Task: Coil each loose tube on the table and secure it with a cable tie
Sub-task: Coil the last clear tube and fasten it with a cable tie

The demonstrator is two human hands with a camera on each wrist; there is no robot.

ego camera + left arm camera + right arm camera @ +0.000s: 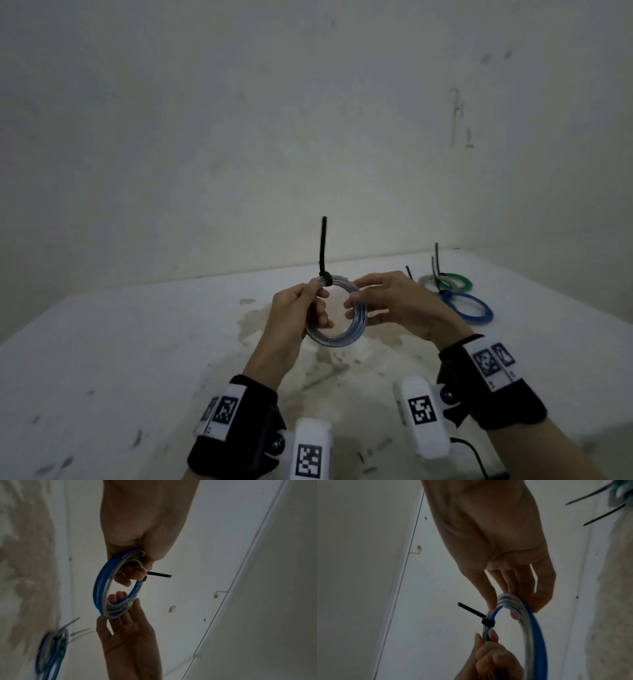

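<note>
A coil of clear and blue tube [342, 334] hangs in the air above the white table [102, 359], held between both hands. A black cable tie [323, 253] wraps its top left, tail standing straight up. My left hand [305, 305] grips the coil's left side just below the tie, fingers curled through the ring. My right hand [380, 301] pinches the right side between thumb and fingers. The left wrist view shows the coil [102, 585] with the tie tail [159, 574] sticking out sideways. In the right wrist view the tie head [488, 622] sits between the two hands on the coil [537, 635].
Three tied coils lie at the table's back right: a pale one [432, 283], a green one [457, 281] and a blue one [469, 306], their tie tails pointing up. A stained patch [335, 363] marks the table under my hands. A wall rises behind.
</note>
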